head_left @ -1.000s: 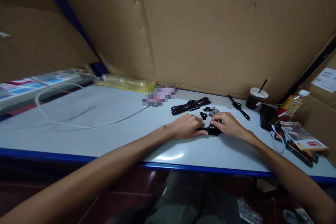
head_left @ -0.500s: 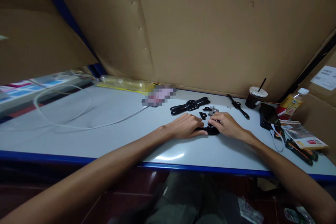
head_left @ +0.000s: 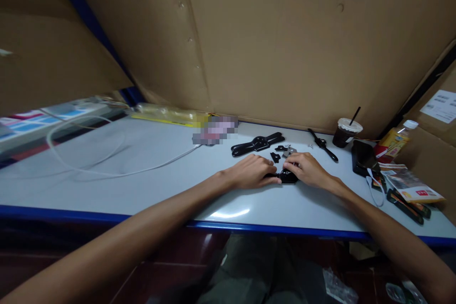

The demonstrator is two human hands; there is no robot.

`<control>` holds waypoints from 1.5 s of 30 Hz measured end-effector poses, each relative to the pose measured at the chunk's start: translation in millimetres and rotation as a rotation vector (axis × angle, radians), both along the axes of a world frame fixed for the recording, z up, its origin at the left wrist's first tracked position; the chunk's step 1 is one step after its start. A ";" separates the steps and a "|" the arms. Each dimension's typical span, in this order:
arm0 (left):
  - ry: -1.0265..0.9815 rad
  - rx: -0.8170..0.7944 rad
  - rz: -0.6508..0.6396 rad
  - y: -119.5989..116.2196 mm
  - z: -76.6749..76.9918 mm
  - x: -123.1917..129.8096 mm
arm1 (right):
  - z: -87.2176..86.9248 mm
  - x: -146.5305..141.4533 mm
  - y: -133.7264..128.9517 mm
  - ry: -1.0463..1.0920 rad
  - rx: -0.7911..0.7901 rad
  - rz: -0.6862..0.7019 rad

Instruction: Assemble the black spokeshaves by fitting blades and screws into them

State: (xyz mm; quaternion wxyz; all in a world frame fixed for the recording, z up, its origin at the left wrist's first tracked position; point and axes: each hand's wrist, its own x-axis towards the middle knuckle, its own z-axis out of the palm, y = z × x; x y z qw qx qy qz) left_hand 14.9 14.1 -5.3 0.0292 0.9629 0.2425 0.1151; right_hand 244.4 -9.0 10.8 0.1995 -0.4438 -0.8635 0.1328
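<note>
A black metal tool body (head_left: 289, 177) lies on the table between my hands. My left hand (head_left: 253, 171) is closed around its left end, a ring on one finger. The fingers of my right hand (head_left: 305, 169) are pinched together over its middle; whatever small part they hold is hidden. Just behind are small black plates (head_left: 275, 157) and silver metal blades (head_left: 289, 151). Further back lie several black tool bodies (head_left: 260, 143), side by side. One more black two-handled tool (head_left: 323, 145) rests at the right, beside some tiny silver screws (head_left: 310, 146).
A lidded cup with a straw (head_left: 347, 132), a black case (head_left: 365, 157), a bottle (head_left: 396, 140) and a printed packet (head_left: 411, 183) stand or lie at the right. A white cable (head_left: 142, 171) crosses the table (head_left: 160, 194) at the left. Cardboard walls rise behind.
My right fingers have shifted very slightly over the black tool body, uncovering a little more of its middle. My left hand has stayed in place.
</note>
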 end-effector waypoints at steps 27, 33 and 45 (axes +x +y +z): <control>0.055 0.035 0.012 0.7 -1.1 -0.1 | 10.7 -2.2 -11.1 -0.040 0.095 -0.017; 0.071 0.067 0.002 0.7 -0.5 -0.6 | 3.0 -10.8 -14.7 -0.052 0.042 -0.051; 0.085 0.129 -0.040 -2.8 3.5 0.1 | 13.2 -5.6 -16.1 -0.208 0.072 -0.162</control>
